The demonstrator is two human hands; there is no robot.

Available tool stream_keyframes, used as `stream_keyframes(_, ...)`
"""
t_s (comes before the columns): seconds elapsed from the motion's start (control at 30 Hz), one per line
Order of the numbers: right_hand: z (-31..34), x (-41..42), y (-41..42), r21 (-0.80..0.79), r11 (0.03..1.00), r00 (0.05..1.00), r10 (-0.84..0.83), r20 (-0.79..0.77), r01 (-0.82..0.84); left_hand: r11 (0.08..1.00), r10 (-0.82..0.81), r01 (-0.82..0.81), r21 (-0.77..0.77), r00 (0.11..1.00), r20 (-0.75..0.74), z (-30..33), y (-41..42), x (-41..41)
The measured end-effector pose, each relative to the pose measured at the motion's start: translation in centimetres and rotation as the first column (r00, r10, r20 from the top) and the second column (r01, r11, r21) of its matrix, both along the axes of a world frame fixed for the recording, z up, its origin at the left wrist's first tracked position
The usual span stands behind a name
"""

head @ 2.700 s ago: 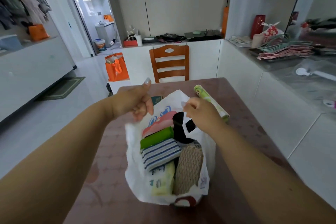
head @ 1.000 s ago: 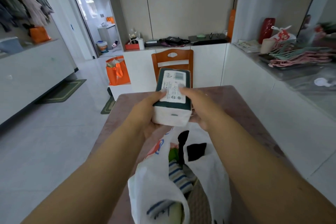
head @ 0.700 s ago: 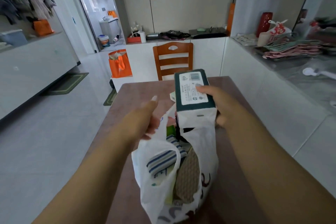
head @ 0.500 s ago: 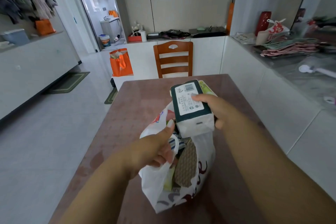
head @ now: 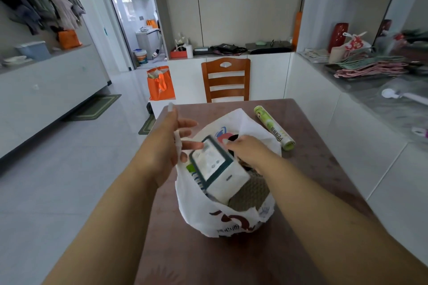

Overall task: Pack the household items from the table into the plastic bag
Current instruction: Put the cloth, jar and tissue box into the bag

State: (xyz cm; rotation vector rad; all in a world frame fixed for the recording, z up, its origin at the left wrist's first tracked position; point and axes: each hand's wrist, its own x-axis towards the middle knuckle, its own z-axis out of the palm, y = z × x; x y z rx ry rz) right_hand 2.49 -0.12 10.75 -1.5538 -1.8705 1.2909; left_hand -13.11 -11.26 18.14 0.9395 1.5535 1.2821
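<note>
- Now our right hand [head: 246, 149] grips the tissue pack's [head: 217, 170] far end, tilted inside the plastic bag [head: 231, 222].
- Our left hand [head: 166, 146], fingers spread, holds nothing at the rim's nine o'clock.
- We should lay the pack flat, then fetch the roll [head: 274, 128] at two o'clock.

Room held a pale tiled floor [head: 69, 180], white cabinets [head: 266, 76], a wooden chair [head: 225, 81], a brown table [head: 312, 169] and a bright doorway [head: 136, 7].
</note>
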Motion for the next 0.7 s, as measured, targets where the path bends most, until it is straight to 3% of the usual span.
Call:
stream_keyframes(0.03,-0.3,0.0,0.3,0.186,0.982,0.987,-0.013,0.161,-0.018,1.000,0.005,-0.005,-0.005,1.000,0.001,0.4,0.2,-0.1)
stream_keyframes(0.1,-0.8,0.5,0.7,0.322,0.937,0.910,-0.009,0.415,-0.138,1.000,0.004,-0.005,-0.017,1.000,-0.011,1.0,0.7,-0.3)
stream_keyframes(0.2,-1.7,1.2,1.6,0.123,0.945,0.672,0.121,0.731,-0.303,0.997,-0.062,0.058,-0.044,0.995,-0.080,1.5,1.6,-0.6)
stream_keyframes(0.27,-1.5,1.5,2.2,-0.021,0.950,0.626,0.221,0.748,-0.310,0.994,-0.093,0.085,-0.066,0.986,-0.141,2.1,2.5,-0.7)
stream_keyframes(0.3,-0.9,1.8,2.5,-0.051,0.949,0.652,0.252,0.715,-0.311,0.995,-0.088,0.078,-0.069,0.985,-0.151,2.5,3.0,-0.7)
stream_keyframes(0.37,0.9,2.6,3.3,-0.004,0.963,0.795,0.226,0.564,-0.271,0.998,-0.058,0.052,-0.048,0.988,-0.144,3.2,4.5,-0.7)
stream_keyframes(0.43,3.1,3.3,4.3,0.079,0.994,0.982,0.063,0.177,-0.078,1.000,-0.024,0.022,-0.011,0.990,-0.137,3.8,6.2,-0.7)
stream_keyframes(0.47,4.4,3.6,4.9,0.069,0.996,0.994,-0.051,-0.098,0.058,1.000,-0.011,0.012,0.009,0.990,-0.138,4.1,7.1,-0.7)
stream_keyframes(0.5,5.9,3.8,5.3,0.038,0.983,0.929,-0.158,-0.336,0.181,1.000,-0.001,0.005,0.028,0.991,-0.137,4.5,8.0,-0.8)
stream_keyframes(0.57,8.6,4.1,6.1,0.001,0.953,0.784,-0.247,-0.570,0.302,0.996,0.014,-0.003,0.087,0.992,-0.126,5.8,9.6,-1.4)
stream_keyframes(0.7,11.8,4.2,7.7,-0.014,0.962,0.697,-0.208,-0.687,0.273,0.985,-0.010,0.018,0.173,0.999,-0.049,9.1,12.7,-3.8)
